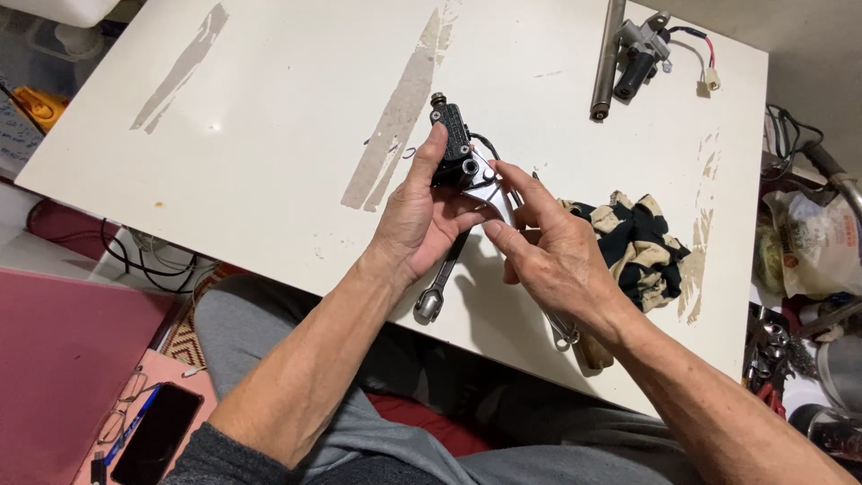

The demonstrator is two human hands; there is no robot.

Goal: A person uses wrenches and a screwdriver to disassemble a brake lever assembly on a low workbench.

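At frame centre, the left hand (pixel 420 220) clamps a black brake cylinder (pixel 452 145); right hand (pixel 549 247) fingers pinch its silver lever (pixel 492 193) above a white table (pixel 269 135).

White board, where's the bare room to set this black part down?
The white board is bare left of the left hand, up to its far-left corner. Crowded: spanner, rag near the right hand, metal rod at the far edge.

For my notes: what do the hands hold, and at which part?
The left hand grips the black brake cylinder by its body; the right hand pinches its silver lever.
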